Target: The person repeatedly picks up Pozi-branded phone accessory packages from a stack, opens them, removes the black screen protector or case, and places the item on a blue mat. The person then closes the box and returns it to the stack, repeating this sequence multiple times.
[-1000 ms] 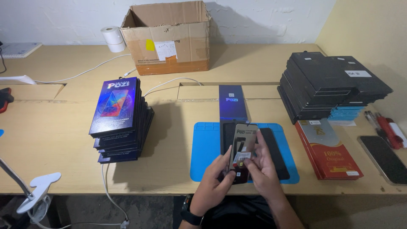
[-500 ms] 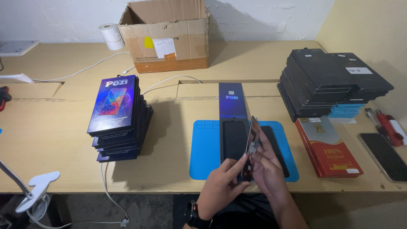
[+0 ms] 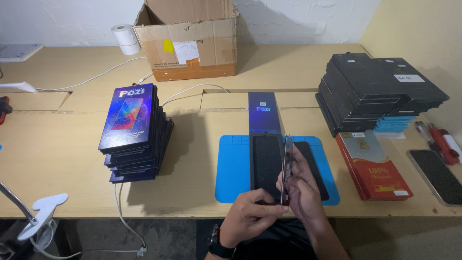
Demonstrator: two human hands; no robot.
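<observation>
Both hands hold one phone screen panel (image 3: 287, 168) edge-on above the blue mat (image 3: 232, 168); my left hand (image 3: 252, 216) pinches its lower end, my right hand (image 3: 303, 192) closes along its edge; I judge it light, thin, fragile; grip the edges only.

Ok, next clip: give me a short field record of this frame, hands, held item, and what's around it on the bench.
left hand: grips the lower end of the phone screen panel
right hand: steadies the panel from the side
phone screen panel: held edge-on, above the mat
blue mat: carries an open slim box
left of mat: stack of blue boxes
right of mat: red boxes, black stack
rear: cardboard box
</observation>
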